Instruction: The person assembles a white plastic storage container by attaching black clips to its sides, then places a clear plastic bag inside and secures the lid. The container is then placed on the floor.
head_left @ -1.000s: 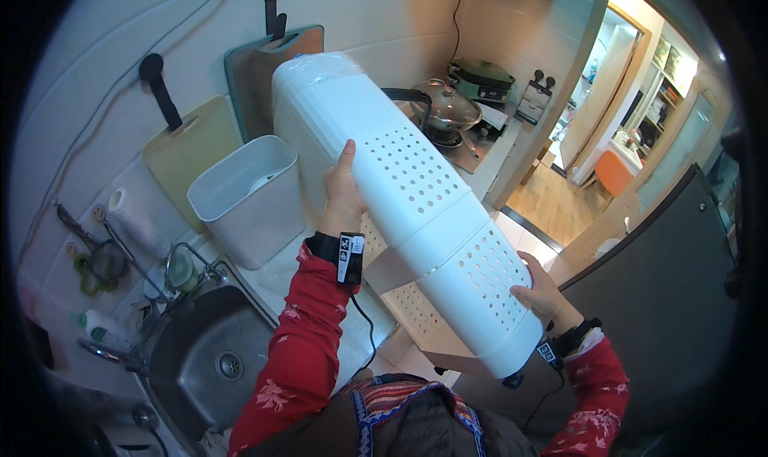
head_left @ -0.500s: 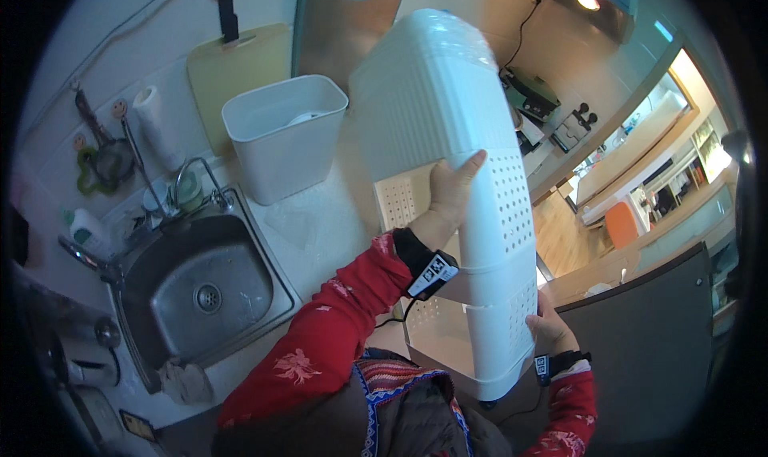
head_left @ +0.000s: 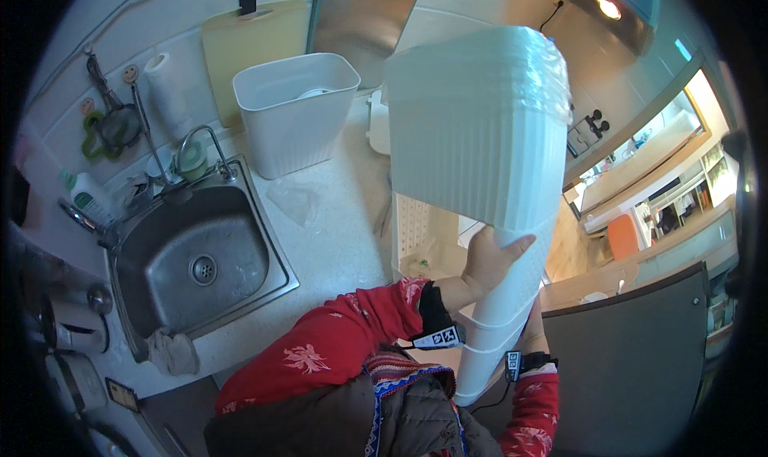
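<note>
A tall white plastic storage rack (head_left: 480,129) with tiers stands tilted in front of me. Ribbed walls form its upper part, clear film wraps its top end, and small holes pierce the lower tiers. My left hand (head_left: 492,261) grips its near side above an open tier, thumb stretched across the outer wall. Low on the right side, my right hand (head_left: 534,325) holds the rack; most of its fingers are hidden behind the wall. Inside the open tier lies a small clear and green thing that I cannot make out.
To the left is a steel sink (head_left: 192,249) with a tap (head_left: 200,137). A white bin (head_left: 296,129) stands on the counter near crumpled clear film (head_left: 296,201). Cutting boards (head_left: 254,49) hang behind it. A dark grey panel (head_left: 616,353) is at the right.
The rack has turned and shifted right, its ribbed side now facing me more. My left hand has moved lower and right with it. My right hand has moved slightly left, partly behind the rack.
</note>
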### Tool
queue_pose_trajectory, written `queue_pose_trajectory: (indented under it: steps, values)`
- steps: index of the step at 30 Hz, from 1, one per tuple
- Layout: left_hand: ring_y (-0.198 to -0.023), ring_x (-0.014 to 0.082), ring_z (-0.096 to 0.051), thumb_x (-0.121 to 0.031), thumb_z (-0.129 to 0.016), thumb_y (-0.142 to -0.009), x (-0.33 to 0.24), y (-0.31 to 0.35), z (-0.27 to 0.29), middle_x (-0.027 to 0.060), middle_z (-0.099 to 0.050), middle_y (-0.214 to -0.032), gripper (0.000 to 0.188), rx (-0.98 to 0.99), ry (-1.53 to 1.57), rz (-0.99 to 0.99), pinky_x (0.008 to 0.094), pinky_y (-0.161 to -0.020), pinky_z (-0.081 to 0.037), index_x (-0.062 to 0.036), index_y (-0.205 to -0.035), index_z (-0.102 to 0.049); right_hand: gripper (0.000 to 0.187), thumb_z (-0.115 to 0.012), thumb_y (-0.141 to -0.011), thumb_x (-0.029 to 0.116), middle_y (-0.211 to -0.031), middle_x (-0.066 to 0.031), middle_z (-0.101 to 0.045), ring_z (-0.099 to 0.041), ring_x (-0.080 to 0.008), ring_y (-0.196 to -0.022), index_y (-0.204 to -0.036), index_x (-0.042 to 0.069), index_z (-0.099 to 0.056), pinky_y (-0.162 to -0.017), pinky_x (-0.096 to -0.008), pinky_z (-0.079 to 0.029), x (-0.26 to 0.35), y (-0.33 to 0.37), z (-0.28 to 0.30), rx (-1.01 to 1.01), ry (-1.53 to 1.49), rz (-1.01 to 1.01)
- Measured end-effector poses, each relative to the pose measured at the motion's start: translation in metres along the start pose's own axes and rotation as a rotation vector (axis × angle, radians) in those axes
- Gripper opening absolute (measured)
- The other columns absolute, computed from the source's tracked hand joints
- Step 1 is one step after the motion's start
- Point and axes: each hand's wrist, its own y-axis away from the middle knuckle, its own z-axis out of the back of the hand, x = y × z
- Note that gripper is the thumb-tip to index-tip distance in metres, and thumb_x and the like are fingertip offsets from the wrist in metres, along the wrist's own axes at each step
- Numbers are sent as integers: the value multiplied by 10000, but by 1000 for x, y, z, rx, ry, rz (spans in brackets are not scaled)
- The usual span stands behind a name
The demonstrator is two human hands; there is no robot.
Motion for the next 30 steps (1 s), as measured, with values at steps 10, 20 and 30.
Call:
queue_pose_trajectory:
  steps: [10,20,30]
  values:
    - [-858,195,-628,-210,-691,-773,2,36,-8,134,-648,-934,370,130,-43,47,302,-748,-500,38,-1024,-579,686,-270,-879,614,-1139,-132,-573,-559,-263,-1020,-1212,53,-483,-858,-380,-481,-25,22,-1,-42,77,141]
    - [-812,180,-634,-185,-704,-756,11,102,-6,106,-657,-896,313,321,-175,164,282,-703,-505,31,-965,-618,550,-361,-922,470,-1139,-106,-562,-515,-205,-1059,-1174,4,-509,-929,-328,-404,-67,17,84,-123,220,283]
    - [-796,166,-648,-209,-707,-762,15,162,-7,102,-675,-868,286,477,-184,215,271,-700,-497,23,-918,-646,619,-476,-863,475,-1299,-133,-437,-359,-251,-1248,-1298,42,-400,-1038,-396,-253,159,147,-72,-174,1040,1616]
